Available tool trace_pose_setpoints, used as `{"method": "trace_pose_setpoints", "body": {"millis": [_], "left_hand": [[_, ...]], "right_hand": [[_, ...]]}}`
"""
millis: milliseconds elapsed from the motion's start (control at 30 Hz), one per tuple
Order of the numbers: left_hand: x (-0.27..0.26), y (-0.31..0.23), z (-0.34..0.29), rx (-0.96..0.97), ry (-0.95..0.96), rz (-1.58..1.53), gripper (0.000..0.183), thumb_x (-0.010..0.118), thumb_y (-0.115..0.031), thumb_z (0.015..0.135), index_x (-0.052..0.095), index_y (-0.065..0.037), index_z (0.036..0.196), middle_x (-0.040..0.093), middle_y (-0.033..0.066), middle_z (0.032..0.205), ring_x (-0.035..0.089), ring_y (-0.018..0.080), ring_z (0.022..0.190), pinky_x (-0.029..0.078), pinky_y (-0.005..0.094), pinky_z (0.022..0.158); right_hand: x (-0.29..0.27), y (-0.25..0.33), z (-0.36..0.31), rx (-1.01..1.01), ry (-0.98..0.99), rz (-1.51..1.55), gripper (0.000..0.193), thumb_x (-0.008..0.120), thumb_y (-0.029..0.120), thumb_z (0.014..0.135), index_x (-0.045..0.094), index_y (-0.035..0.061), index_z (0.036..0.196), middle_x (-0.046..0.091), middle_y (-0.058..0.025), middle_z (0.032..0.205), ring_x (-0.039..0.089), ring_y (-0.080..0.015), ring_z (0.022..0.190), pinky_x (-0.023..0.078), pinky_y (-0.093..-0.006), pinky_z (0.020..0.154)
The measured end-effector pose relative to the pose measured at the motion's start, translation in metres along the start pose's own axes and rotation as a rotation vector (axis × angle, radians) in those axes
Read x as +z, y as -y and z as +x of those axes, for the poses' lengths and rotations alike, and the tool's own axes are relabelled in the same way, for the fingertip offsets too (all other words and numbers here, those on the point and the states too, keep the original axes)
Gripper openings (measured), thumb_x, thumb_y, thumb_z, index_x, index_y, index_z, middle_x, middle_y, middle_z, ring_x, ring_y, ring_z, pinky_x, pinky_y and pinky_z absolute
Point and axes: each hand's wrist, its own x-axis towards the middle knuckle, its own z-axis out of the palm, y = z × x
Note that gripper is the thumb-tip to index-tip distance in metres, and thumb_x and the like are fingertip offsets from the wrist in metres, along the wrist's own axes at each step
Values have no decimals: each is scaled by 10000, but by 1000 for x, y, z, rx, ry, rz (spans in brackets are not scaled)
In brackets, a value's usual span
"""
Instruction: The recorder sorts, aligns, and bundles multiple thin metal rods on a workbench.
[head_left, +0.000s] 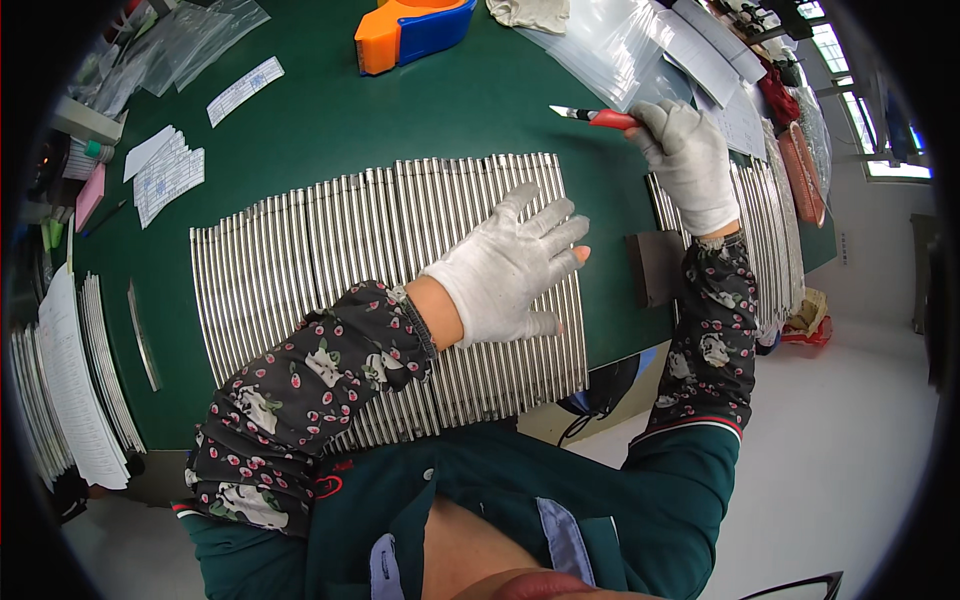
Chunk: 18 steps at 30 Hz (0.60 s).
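A wide row of thin shiny metal rods [265,290] lies side by side on the green table. My left hand [510,268], in a white glove, rests on the right part of the row, fingers spread and palm down. At the upper right, my right hand [688,165], also gloved, is closed around a red-handled craft knife [612,119]. Its blade points left over bare table, apart from the rods. Part of the handle is hidden in the fingers.
A dark block [655,268] and more rods [768,240] lie by my right forearm. An orange and blue tape dispenser [420,35] stands at the far edge. Clear plastic bags [600,50] lie far right, paper labels [168,180] on the left, and printed sheets [80,390] near left.
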Motion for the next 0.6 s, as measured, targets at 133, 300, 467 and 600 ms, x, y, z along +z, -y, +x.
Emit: {"method": "trace_pose_setpoints", "body": {"millis": [133,300,467,600], "left_hand": [[2,3,-2,2,-17,-6,753,679,-528,754,536,-6,1277,474,168,1370,380,308,1344,221,540,1146],[-7,-3,-13,12,-25,-5,727,672,-513,767,544,-3,1269,478,172,1360,376,311,1341,219,544,1146],[-6,-15,-30,17,-41,6,729,677,-504,763,544,3,1271,475,179,1369,368,313,1350,216,543,1145],[-11,-20,-30,18,-13,0,741,678,-511,760,544,1,1278,473,181,1377,361,313,1358,213,539,1148]], "right_hand": [[3,1,-1,30,43,131,210,675,263,844,674,99,975,624,-85,753,629,-274,737,493,-386,674],[-11,22,-10,404,95,366,205,665,248,884,685,68,981,674,-130,850,663,-304,756,525,-363,665],[-25,50,-20,448,141,391,236,672,253,880,684,61,1016,676,-149,846,667,-309,754,529,-364,672],[-28,56,-25,491,219,454,295,703,280,850,680,45,1029,677,-161,855,668,-317,780,532,-371,701]]}}
